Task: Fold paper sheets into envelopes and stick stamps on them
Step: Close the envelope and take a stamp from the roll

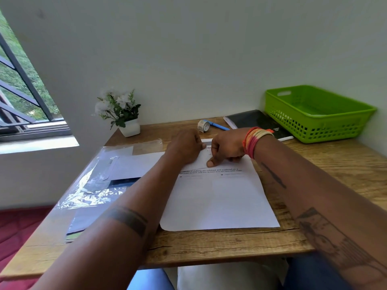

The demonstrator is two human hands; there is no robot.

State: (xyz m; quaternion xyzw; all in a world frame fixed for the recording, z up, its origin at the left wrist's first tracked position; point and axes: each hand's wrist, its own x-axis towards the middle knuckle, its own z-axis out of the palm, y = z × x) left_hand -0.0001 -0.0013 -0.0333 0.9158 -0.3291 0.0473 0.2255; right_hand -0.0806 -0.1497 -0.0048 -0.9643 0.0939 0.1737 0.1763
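- The sheet [219,197] lies flat on the tabletop [209,245] before you, its far edge folded over.
- It is thin, light and limp; it likely slides on wood, so pin it while creasing.
- Your left hand [185,146] rests curled on the fold; whether it pinches, I cannot tell.
- Your right hand [227,149] presses its thumb down, fingers curled.

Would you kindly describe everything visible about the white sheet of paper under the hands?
The white paper sheet lies flat on the wooden table, long side running away from the viewer. Printed lines cross its far part. Its far edge looks folded toward the viewer. The left hand rests there; the right hand presses its thumb on it.
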